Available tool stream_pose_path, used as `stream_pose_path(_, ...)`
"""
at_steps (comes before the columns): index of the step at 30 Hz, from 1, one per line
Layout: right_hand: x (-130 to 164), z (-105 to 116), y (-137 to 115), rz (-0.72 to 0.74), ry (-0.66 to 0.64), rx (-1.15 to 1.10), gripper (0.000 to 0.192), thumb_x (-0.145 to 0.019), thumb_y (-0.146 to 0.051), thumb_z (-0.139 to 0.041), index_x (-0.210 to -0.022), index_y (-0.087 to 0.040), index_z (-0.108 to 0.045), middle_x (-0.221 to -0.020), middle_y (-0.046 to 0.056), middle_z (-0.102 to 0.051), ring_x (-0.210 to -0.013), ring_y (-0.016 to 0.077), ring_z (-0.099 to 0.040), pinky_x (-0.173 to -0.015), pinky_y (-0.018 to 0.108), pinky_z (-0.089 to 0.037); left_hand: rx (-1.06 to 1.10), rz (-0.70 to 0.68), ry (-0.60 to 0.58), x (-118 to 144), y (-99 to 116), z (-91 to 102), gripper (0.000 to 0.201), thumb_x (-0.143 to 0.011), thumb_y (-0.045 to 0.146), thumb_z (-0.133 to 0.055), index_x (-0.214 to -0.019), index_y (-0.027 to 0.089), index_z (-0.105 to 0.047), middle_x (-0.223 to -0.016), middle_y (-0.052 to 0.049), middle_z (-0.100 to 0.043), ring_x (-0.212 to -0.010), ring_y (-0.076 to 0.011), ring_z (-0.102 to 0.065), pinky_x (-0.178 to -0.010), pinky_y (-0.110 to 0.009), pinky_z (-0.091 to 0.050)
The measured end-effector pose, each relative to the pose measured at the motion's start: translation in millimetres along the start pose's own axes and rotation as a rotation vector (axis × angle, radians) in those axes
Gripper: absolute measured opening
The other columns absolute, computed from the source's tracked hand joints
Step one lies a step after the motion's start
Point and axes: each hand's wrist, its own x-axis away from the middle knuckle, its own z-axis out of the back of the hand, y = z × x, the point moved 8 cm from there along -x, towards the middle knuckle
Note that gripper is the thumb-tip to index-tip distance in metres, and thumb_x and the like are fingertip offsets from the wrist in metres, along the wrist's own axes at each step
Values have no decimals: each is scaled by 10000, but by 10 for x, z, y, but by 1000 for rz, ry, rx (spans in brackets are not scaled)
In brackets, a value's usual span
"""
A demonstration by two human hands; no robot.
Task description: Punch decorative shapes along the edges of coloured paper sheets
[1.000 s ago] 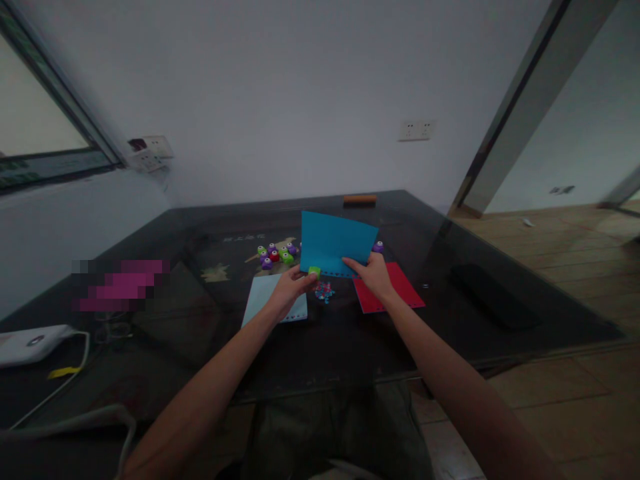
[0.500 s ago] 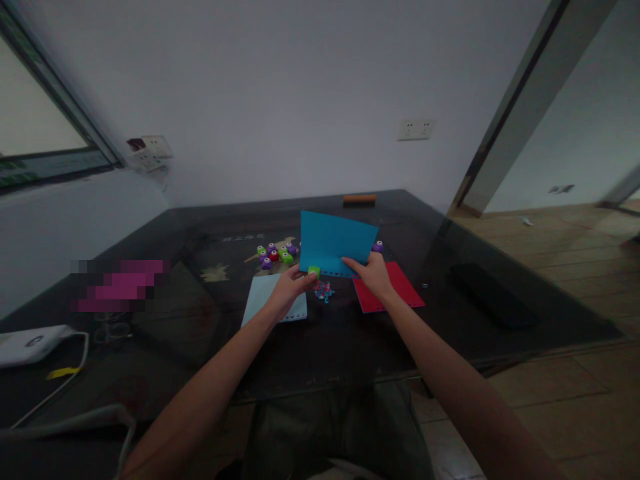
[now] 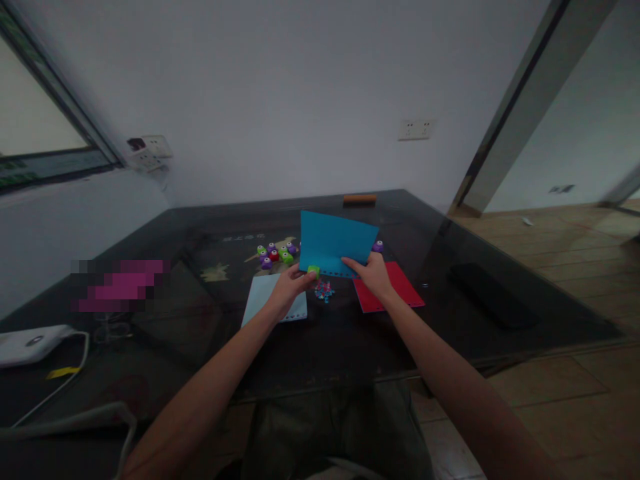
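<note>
A blue sheet of paper [image 3: 334, 239] stands raised above the table, with a row of small punched holes along its lower edge. My right hand [image 3: 371, 272] pinches that sheet near its lower right corner. At the sheet's lower left corner, my left hand [image 3: 290, 285] is closed around a small green paper punch [image 3: 313, 271]; the paper's edge meets it there. Below lies a little heap of punched paper bits [image 3: 324, 291]. A pale sheet [image 3: 265, 298] is under my left hand and a red sheet [image 3: 400, 290] under my right forearm, both with holes along their near edges.
Several purple, green and red paper punches [image 3: 274, 255] cluster behind the pale sheet. A purple punch [image 3: 379, 246] shows past the blue sheet's right edge. Farther right lies a dark flat object [image 3: 493, 295]; a brown bar [image 3: 359, 199] is at the table's back. A white device with a cable [image 3: 35, 343] is at left.
</note>
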Motion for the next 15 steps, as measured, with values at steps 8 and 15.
stream_pose_path(8,5,0,-15,3,6,13,272,-696,-401,-665,-762,-137,-663,-816,86,-700,-694,199,-625,-677,330,-499,-7,0,8,-19,-22,26,380,-638,306,-744,-980,171,-647,-966,-75,-680,-859,-185,-618,-736,-293,-470)
stream_pose_path(15,4,-8,-12,-14,-2,-16,263,-693,-393,-669,-756,-138,-666,-814,92,-697,-694,201,-630,-675,329,-498,-14,-5,9,-35,-43,48,355,-654,286,-736,-981,179,-648,-956,-64,-678,-829,-165,-614,-729,-280,-470)
